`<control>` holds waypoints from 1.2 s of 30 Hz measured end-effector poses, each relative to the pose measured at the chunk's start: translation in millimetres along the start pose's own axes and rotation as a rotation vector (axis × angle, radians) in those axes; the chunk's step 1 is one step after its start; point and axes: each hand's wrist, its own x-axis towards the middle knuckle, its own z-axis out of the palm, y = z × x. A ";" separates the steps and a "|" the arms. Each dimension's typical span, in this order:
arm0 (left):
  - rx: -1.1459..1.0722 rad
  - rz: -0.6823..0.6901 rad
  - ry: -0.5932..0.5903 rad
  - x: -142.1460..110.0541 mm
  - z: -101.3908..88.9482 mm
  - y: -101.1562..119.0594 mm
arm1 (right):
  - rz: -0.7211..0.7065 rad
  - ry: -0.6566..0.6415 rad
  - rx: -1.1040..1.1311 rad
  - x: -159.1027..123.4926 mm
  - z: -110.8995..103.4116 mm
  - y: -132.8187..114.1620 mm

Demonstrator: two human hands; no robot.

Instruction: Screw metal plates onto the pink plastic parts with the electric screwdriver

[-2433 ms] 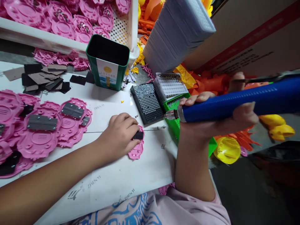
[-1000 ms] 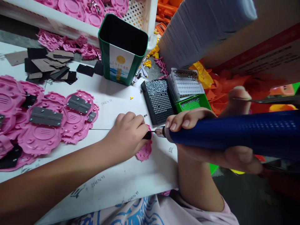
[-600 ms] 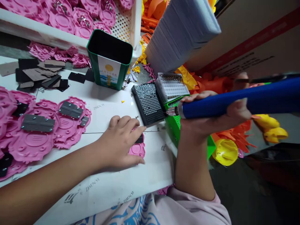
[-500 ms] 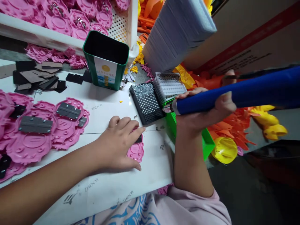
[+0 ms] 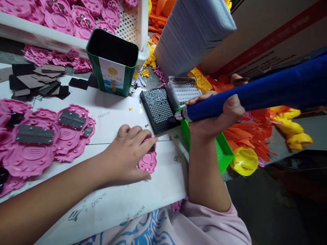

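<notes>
Lying below mid-frame, the pink piece [image 5: 148,162] is partly covered by the spread left hand [image 5: 127,154]; up-right of it, farther off, the right hand [image 5: 216,124] grips a slanting blue driver [image 5: 255,93], tip at the black tray [image 5: 148,114].

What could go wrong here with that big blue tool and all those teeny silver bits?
The blue tool, held in the right hand, has its tip near the black tray; a bump might spill the tiny silver bits. The left hand rests on the small pink piece, so if the tip came there and slipped, it could poke that hand. The tall green tin might tip if knocked.
</notes>
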 end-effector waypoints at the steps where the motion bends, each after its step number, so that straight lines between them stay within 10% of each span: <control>1: -0.001 0.000 0.007 -0.2 0.4 -0.1 | -0.024 -0.001 0.013 0.0 0.0 0.4; 14: 0.030 -0.022 0.090 -1.2 2.8 0.9 | -0.109 0.005 0.072 1.3 -5.9 -15.8; 24: 0.067 -0.040 0.169 -0.2 4.2 1.7 | 0.053 -0.568 0.265 -37.9 -28.2 -28.9; 36: 0.070 -0.043 0.152 0.4 1.1 2.8 | 0.040 -0.476 0.192 -39.9 -18.2 -21.0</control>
